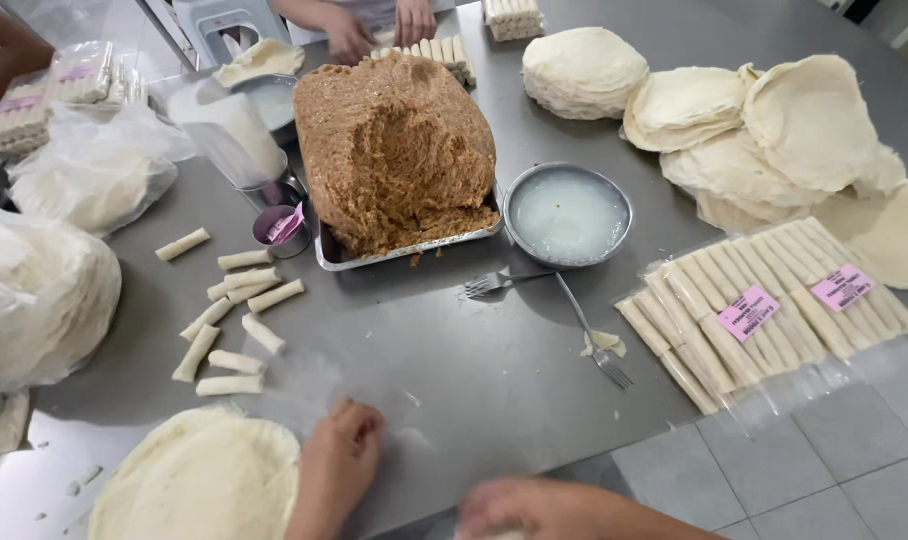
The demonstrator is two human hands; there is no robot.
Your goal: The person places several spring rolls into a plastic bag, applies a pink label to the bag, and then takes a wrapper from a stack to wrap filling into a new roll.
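Steel table (454, 340): bears everything listed.

Filling (394, 150): brown minced mound, centre, in a metal tray (414, 250); largest item.

Bagged wrappers (34, 290): at 9 o'clock of the tray, a bulging clear bag; a second bag (99, 170) at 10 o'clock.

Loose wrappers (774, 140): round pale sheets, stacked and scattered at 2 o'clock.

Packed rolls (764, 310): two clear packs with pink labels, at 4 o'clock, overhanging the table edge.

Wrapper stack (199, 480): at 7 o'clock, just beside my left hand, at its 9 o'clock.

Bowl (568, 215): steel, holding cloudy white paste, touching the tray at its 3 o'clock.

Rolls (234, 320): about a dozen finished pieces, loose, at 8 o'clock of the tray.

My left hand (339, 455): at 6 o'clock, fingers curled together, knuckles up, fingertips on the bare steel; holds nothing I can see.

My right hand (534, 505): at 5 o'clock, blurred; cannot tell whether spread or closed. Something pale shows beneath it at the frame's edge.

Another person's hands (379, 25): at 12 o'clock, on a row of rolls.

Forks (594, 335): two, at 5 o'clock of the tray, below the bowl.

Small cup (279, 228): at the tray's 9 o'clock, with a pink slip.
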